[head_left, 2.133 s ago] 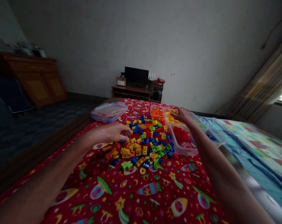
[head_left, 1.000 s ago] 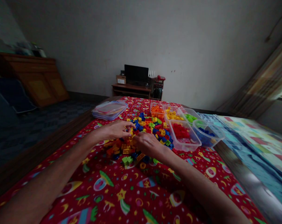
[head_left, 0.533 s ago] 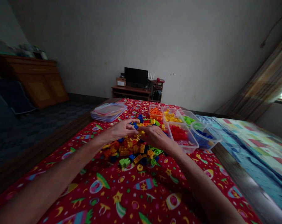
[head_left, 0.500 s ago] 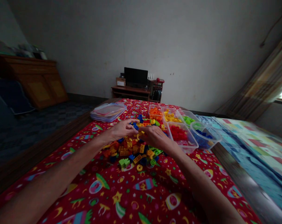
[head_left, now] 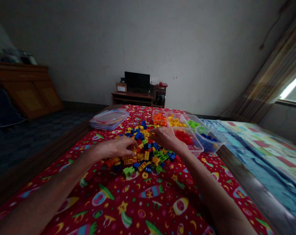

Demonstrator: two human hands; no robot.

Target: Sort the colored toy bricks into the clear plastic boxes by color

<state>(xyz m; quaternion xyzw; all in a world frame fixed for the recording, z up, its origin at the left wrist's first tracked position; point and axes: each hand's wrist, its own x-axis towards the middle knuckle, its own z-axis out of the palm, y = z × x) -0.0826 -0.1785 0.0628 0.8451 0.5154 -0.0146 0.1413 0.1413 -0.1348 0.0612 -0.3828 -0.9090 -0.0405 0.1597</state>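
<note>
A heap of small plastic bricks (head_left: 143, 150) in yellow, blue, red, green and orange lies on a red patterned cloth (head_left: 143, 202). My left hand (head_left: 117, 147) rests on the heap's left side, fingers curled together over yellow and orange bricks. My right hand (head_left: 163, 137) hovers over the heap's far right part, fingers bent and pinched on something I cannot make out. Behind and to the right stand clear tubs: orange bricks (head_left: 159, 118), yellow bricks (head_left: 174, 121), green bricks (head_left: 193, 124), red bricks (head_left: 184, 137) and blue bricks (head_left: 208, 140).
A stack of clear lids (head_left: 108, 119) lies at the far left of the cloth. A dark wooden edge (head_left: 238, 173) borders the cloth on the right, with a pale patterned sheet (head_left: 260, 153) beyond. A low stand with a screen (head_left: 138, 88) is against the far wall.
Both hands met over the heap's far middle half a second ago. Now my left hand has dropped back to the left side, and my right hand has shifted right toward the tubs.
</note>
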